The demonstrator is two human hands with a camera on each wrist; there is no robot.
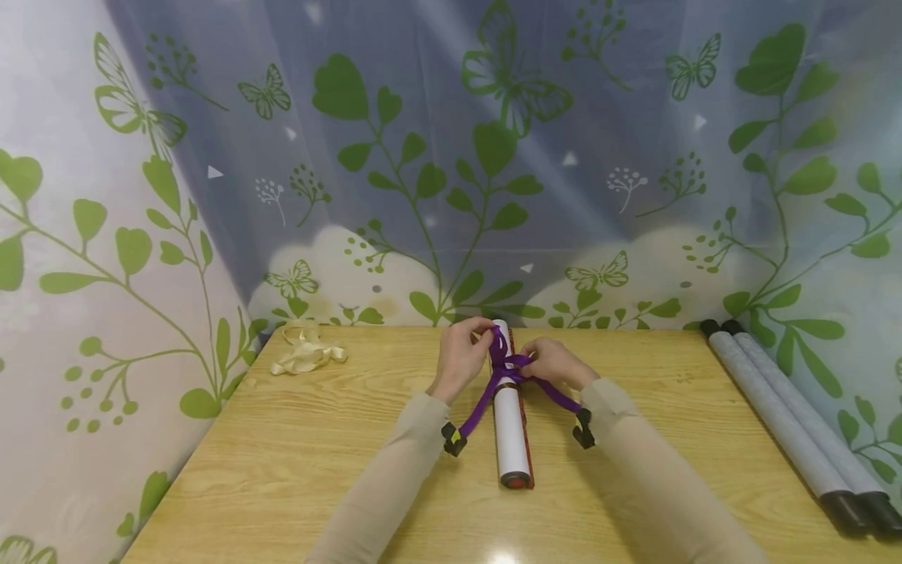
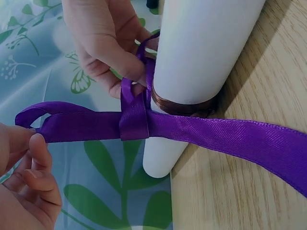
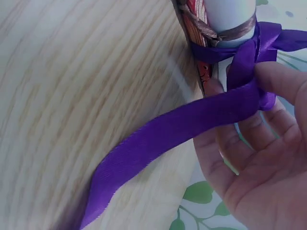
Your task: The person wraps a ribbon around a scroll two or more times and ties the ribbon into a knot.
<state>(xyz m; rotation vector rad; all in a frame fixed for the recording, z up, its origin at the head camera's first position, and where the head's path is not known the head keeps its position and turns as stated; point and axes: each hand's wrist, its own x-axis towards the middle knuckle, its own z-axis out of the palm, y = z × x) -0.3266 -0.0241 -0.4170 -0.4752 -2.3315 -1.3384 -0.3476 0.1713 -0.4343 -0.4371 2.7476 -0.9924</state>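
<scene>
A white rolled scroll lies lengthwise on the table, with a red patterned strip along its right side. A thin brown ribbon circles it near the middle. Just beyond that, a purple ribbon is tied round the scroll in a bow with two long tails. My left hand pinches the end of one loop between thumb and fingertips, drawn out from the knot. My right hand pinches the other loop close to the knot, its thumb on the ribbon in the right wrist view.
A cream ribbon lies loosely bunched at the table's far left. Two grey rolls with black ends lie side by side along the right edge. A curtain with green leaves and butterflies hangs behind the wooden table.
</scene>
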